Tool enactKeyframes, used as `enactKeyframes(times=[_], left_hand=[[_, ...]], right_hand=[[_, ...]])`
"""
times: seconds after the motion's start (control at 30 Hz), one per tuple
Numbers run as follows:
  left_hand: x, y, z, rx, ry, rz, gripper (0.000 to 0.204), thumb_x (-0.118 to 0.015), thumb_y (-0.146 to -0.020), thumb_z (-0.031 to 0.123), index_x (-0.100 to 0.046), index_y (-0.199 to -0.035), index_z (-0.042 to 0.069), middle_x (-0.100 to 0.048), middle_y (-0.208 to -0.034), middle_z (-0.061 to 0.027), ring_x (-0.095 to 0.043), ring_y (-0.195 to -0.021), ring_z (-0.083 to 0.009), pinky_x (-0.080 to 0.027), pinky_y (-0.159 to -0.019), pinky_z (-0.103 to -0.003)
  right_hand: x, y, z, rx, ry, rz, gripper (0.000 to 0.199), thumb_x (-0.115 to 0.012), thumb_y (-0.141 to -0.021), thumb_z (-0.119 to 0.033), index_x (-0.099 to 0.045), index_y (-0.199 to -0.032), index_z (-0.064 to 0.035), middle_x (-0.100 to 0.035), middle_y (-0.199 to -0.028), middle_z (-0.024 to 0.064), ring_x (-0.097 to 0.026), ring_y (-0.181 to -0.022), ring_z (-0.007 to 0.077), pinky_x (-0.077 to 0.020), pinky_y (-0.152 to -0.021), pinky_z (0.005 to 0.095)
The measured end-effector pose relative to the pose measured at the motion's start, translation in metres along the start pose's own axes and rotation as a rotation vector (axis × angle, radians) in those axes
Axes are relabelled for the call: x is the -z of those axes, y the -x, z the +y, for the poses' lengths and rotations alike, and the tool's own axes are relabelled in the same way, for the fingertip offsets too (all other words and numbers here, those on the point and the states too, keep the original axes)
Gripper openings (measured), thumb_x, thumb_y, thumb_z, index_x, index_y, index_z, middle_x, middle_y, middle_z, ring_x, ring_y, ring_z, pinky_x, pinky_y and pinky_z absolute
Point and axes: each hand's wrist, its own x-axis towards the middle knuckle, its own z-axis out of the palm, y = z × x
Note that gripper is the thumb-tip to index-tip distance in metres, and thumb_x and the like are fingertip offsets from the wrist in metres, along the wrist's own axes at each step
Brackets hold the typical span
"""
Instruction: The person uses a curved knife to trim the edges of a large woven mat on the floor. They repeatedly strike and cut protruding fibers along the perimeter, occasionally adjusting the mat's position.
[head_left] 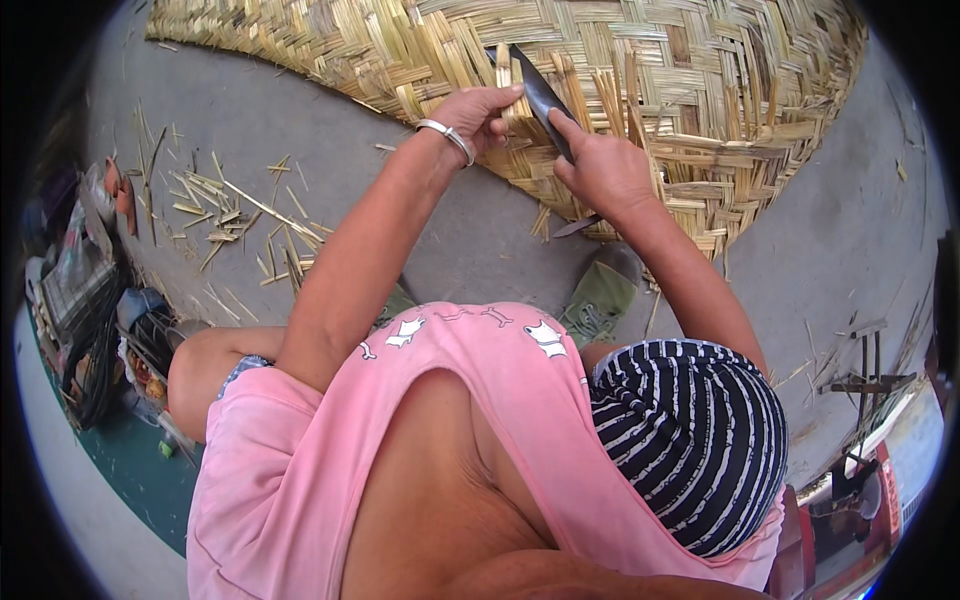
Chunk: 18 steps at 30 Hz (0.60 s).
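Note:
A large woven reed mat (690,95) lies on the ground in front of me, with loose strip ends standing up along its near edge. My left hand (473,115), a silver bangle on its wrist, pinches a flat reed strip (516,106) at that edge. In my right hand (610,168) is a knife (540,94) with a dark blade, the index finger laid along its back. The blade points up and left, against or just beside the strip; exact contact cannot be made out. My fingers hide most of the knife's handle.
Cut reed pieces (215,208) litter the grey floor at left. A pointed dark metal piece (578,226) lies under the mat's near edge, by my green shoe (603,297). Bags and cords (90,330) are heaped at far left; a dark metal frame (868,383) stands at right.

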Motion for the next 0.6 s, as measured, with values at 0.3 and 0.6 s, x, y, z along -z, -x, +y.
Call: enactKeyframes(times=[0.3, 0.6], left_hand=[[-0.002, -0.032, -0.001, -0.106, 0.027, 0.215, 0.022, -0.074, -0.087, 0.025, -0.059, -0.079, 0.01, -0.051, -0.06, 0.0035, -0.051, -0.043, -0.0073, -0.046, -0.039, -0.025], [-0.008, -0.007, 0.002, -0.515, -1.349, 0.537, 0.06, -0.075, -0.069, 0.064, -0.063, -0.073, 0.005, -0.065, -0.068, -0.0137, -0.063, -0.065, -0.0275, -0.05, -0.064, -0.04]], right_hand=[[-0.002, -0.001, 0.001, 0.007, -0.008, 0.019, 0.063, -0.065, -0.08, -0.032, -0.046, -0.14, -0.03, -0.069, -0.081, 0.0167, -0.068, -0.074, 0.0342, -0.055, -0.068, 0.0461], [0.006, 0.012, 0.003, -0.021, 0.075, -0.005, 0.062, -0.064, -0.081, -0.028, -0.046, -0.14, -0.0292, -0.069, -0.079, 0.0144, -0.068, -0.072, 0.0331, -0.0544, -0.065, 0.0461]])
